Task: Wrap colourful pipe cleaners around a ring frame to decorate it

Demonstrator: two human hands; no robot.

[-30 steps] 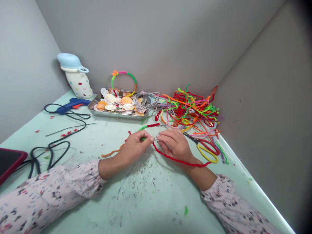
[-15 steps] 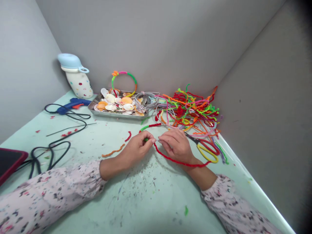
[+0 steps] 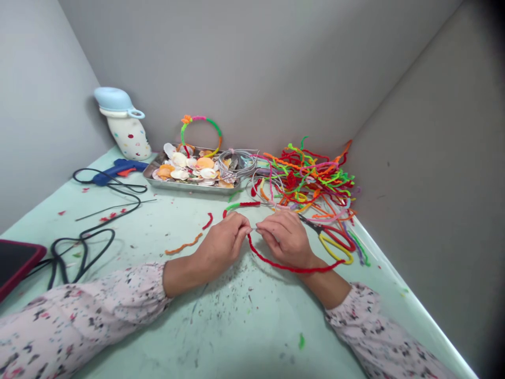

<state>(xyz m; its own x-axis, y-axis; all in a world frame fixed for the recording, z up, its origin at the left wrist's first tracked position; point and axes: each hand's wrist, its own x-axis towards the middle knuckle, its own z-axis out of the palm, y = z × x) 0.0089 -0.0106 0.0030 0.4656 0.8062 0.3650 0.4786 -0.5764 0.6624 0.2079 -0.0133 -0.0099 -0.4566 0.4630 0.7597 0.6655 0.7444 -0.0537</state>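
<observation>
My left hand (image 3: 223, 239) is closed in a pinch, thumb against fingers, at the end of a fuzzy red pipe cleaner (image 3: 292, 269). The rest of that pipe cleaner curves down and to the right, passing over my right wrist. A short bit of thin grey wire (image 3: 253, 229) shows between my two hands. My right hand (image 3: 288, 238) pinches this wire from the other side. Just behind the hands is an arc wrapped in green and red pipe cleaner (image 3: 239, 205); my fingers hide how it joins the wire.
Scissors (image 3: 335, 247) with red and yellow handles lie right of my right hand, before a tangled pipe cleaner pile (image 3: 311, 173). A metal tray (image 3: 185, 185) of shells, a decorated hoop (image 3: 216, 126), a blue glue gun (image 3: 118, 169), a bottle (image 3: 128, 131) and black cable (image 3: 112, 231) are leftward.
My left hand has turned slightly, and the green bit seen at its fingertips is now hidden. The red pipe cleaner's near end has shifted slightly left. My right hand stays almost in place.
</observation>
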